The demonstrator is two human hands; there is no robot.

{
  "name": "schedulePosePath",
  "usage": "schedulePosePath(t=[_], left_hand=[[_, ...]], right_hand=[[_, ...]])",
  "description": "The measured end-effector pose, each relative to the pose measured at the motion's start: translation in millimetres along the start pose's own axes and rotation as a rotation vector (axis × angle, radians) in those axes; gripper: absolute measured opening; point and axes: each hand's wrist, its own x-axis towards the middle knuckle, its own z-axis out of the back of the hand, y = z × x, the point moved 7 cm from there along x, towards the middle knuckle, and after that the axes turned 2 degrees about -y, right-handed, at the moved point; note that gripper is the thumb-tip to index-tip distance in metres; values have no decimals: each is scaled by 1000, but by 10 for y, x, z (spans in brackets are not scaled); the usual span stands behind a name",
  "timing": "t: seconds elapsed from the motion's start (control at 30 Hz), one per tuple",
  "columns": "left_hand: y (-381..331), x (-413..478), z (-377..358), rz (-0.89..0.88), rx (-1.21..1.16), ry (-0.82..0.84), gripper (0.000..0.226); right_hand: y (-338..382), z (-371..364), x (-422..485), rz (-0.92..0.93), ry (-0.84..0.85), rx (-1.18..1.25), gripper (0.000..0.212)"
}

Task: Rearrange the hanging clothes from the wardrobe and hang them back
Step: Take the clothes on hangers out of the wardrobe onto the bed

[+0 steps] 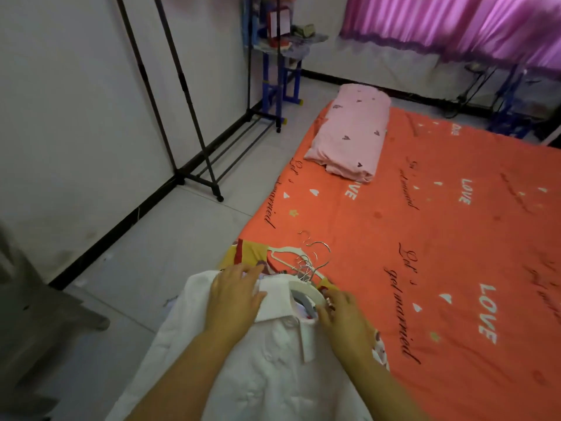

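We see first the bed (440, 268), the largest thing here, a low mattress on the tiled floor under an orange sheet. On the sheet we read "LOVE" in white block letters several times over, and dark script lines reading "get married"; the other script words are too loose for us to make out. Small white hearts are scattered between the words.

Along the left wall stands a black clothes rack (182, 95) on castors, and no clothes show on the part in view. A purple curtain (455, 22) hangs across the far right. A pink pillow (349, 135) printed with small dark hearts lies at the bed's far left corner. Behind it a blue stand (283, 80) holds blurred items; a paper tag hangs there, and we cannot read it.

At the near corner of the bed lies a white shirt (258, 366), collar toward the pillow, its body spilling over the mattress edge. It lies on top of patterned garments (243, 253) in yellow and red.

The left hand (236, 296) lies flat on the shirt's shoulder, fingers straight, holding nothing. The right hand (341, 314) has bent fingers at the collar opening, touching a white hanger (306, 291) inside it; we cannot tell whether they grip it. Just beyond, a bunch of metal hooks (312, 262) lies on the sheet.
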Motion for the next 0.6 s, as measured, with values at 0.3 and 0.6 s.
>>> schedulePosePath(t=[0.3,0.6], left_hand=[[373,-292,-1057,189,125,334,52],[490,-496,-523,253,119,259,50]], right_hand=[[-454,-850,19,-29,379,-124,42],[36,-787,-118,98,458,-140,46]])
